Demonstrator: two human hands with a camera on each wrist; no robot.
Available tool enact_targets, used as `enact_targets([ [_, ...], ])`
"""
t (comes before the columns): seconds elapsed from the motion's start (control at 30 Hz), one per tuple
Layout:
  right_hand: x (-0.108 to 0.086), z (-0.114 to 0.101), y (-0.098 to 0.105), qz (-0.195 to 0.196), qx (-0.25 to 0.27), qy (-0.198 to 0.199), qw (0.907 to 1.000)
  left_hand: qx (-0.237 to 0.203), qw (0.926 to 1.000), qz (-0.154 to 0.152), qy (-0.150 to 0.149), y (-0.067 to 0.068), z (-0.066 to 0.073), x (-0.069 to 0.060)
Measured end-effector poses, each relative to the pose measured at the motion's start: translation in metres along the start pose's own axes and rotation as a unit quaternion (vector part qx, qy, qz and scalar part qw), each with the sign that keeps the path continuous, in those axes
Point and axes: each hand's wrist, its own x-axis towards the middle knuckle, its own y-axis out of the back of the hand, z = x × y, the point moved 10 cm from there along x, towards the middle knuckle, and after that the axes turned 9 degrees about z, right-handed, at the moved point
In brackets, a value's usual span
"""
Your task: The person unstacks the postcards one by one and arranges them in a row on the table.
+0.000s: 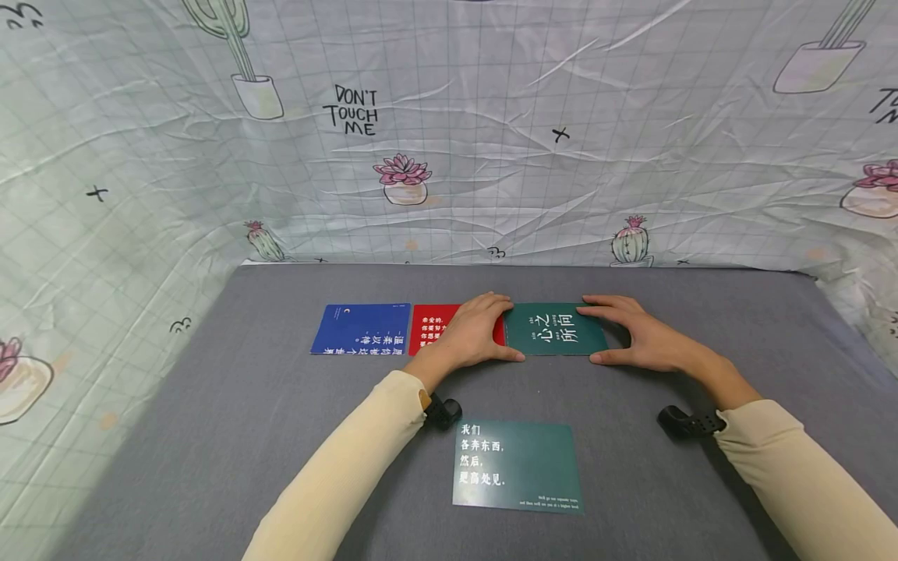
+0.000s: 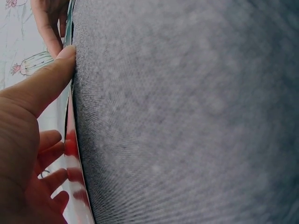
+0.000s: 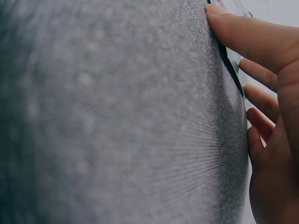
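Note:
In the head view, a dark green card point(image 1: 522, 327) with large white characters lies at the right end of a row of cards. My left hand point(image 1: 475, 331) grips its left end, with fingertips at the back edge and thumb at the front edge. At its right end, my right hand point(image 1: 641, 335) holds it the same way, fingers over the back and thumb at the front corner. Under my left hand a red card point(image 1: 424, 323) is partly covered. Both wrist views show the thumbs against the cards' edge, low over the grey cloth.
A blue card point(image 1: 365, 323) lies left of the red one. Closer to me rests another green card point(image 1: 519, 467) with white lines of text. Grey cloth point(image 1: 281, 436) covers the table, and a printed cactus curtain point(image 1: 491, 195) hangs behind it.

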Motion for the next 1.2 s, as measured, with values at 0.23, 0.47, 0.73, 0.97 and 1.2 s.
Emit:
enact_targets([
  [0.23,0.000,-0.002,0.001,0.005,-0.004,0.001,1.0000,-0.010,0.9999,0.003,0.001,0.000,-0.001,0.000],
  [0.47,-0.001,-0.002,0.004,0.004,-0.011,-0.006,0.9999,-0.039,0.9992,0.002,0.007,0.003,-0.001,0.000],
  [0.73,-0.005,-0.019,0.017,0.059,-0.012,0.039,0.9974,-0.093,0.9953,0.027,0.002,0.028,0.002,-0.009],
  [0.97,-0.016,-0.044,0.024,0.095,-0.015,0.086,0.9917,-0.164,0.9848,0.057,-0.004,0.048,0.013,-0.038],
  [1.2,-0.025,-0.071,0.018,0.099,-0.009,0.108,0.9892,-0.203,0.9774,0.056,-0.018,0.050,0.024,-0.071],
])
